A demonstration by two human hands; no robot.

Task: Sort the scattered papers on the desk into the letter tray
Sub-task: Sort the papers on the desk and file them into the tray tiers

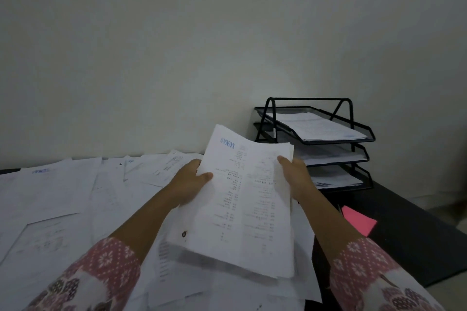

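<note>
Papers lie loose and overlapping across most of the black desk, white printed sheets spread from the left edge to the middle. At the far right corner, against the wall, stands the three-tier black mesh letter tray; each tier already holds some sheets.

A stack of printed sheets is held up off the desk between both hands, tilted, with its far end pointing toward the tray and just left of it. The left hand grips the stack's left long edge, thumb on top and fingers underneath. The right hand grips the right long edge the same way, thumb over the top sheet.

The stack looks light and limp. Its far corner curls upward and the edges are not squared, so the sheets will probably slide over one another if the grip loosens. Holding both long edges with fingers beneath seems the right grasp; squaring the edges before feeding the stack into a tier would help, since the openings between tiers look shallow.

A pink sticky-note pad lies on bare desk just right of the right forearm.
</note>
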